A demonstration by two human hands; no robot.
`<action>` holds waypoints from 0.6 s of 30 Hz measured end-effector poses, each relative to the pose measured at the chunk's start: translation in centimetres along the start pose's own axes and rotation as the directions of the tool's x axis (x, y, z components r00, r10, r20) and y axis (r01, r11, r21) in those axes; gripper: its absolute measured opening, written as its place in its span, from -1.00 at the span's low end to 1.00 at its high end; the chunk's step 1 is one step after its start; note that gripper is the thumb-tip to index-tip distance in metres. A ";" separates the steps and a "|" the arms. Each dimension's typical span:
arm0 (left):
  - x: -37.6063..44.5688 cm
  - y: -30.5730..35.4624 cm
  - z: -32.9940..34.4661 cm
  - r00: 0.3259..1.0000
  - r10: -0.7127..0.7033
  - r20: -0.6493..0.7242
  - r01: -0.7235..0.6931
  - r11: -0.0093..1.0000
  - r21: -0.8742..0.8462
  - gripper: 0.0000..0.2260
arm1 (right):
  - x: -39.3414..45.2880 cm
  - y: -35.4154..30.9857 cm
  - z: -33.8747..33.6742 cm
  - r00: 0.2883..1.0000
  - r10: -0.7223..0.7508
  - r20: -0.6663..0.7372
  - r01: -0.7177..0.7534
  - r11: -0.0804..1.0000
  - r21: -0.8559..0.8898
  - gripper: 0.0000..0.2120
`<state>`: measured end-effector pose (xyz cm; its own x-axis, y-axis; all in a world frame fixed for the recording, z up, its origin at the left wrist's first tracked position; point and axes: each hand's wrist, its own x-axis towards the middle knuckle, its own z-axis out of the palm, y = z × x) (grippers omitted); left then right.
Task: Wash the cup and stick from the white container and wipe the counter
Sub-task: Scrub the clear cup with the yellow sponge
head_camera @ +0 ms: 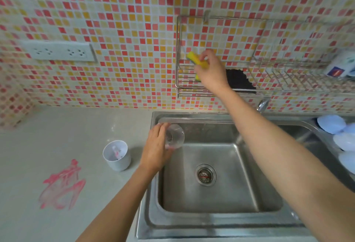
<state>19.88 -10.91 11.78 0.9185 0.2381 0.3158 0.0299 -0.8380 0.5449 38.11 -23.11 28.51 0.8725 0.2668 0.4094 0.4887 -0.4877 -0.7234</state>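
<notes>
One cup (174,136), one sponge (196,60) (both gripped)

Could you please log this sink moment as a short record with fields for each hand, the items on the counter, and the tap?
left hand: grips the clear cup at the left edge of the sink
right hand: fingers pinch the yellow sponge at the wire rack on the wall
white container: upright on the counter left of the sink, something pink and white inside
counter mark: pink smear near the front left
tap: water seems to be running, blurred
dishes: pale plates right of the sink
</notes>
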 end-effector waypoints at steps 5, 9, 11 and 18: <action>1.3 0.5 0.2 0.995 0.088 0.037 -0.090 0.995 0.048 -0.33 | -9.8 1.6 -2.2 0.983 -0.153 0.104 0.157 0.987 -0.026 -0.62; 2.5 2.3 0.9 0.987 0.130 0.094 -0.133 0.991 0.029 -0.31 | -14.9 6.5 -1.4 0.959 -0.058 0.279 0.091 0.990 -0.105 -0.62; 2.9 3.3 1.4 0.979 0.147 0.139 -0.150 0.989 0.010 -0.31 | -15.6 7.8 -1.6 0.954 -0.061 0.294 0.108 0.983 -0.148 -0.64; 5.5 6.2 3.9 0.976 0.130 0.176 -0.148 0.984 0.094 -0.31 | -15.7 11.7 -3.0 0.924 -0.135 0.357 0.249 0.922 -0.295 -0.56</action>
<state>26.68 -16.71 13.85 0.9694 0.0370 0.2426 -0.0697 -0.9064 0.4166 30.12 -35.48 15.24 0.7428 0.6092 0.2778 0.6659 -0.6289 -0.4013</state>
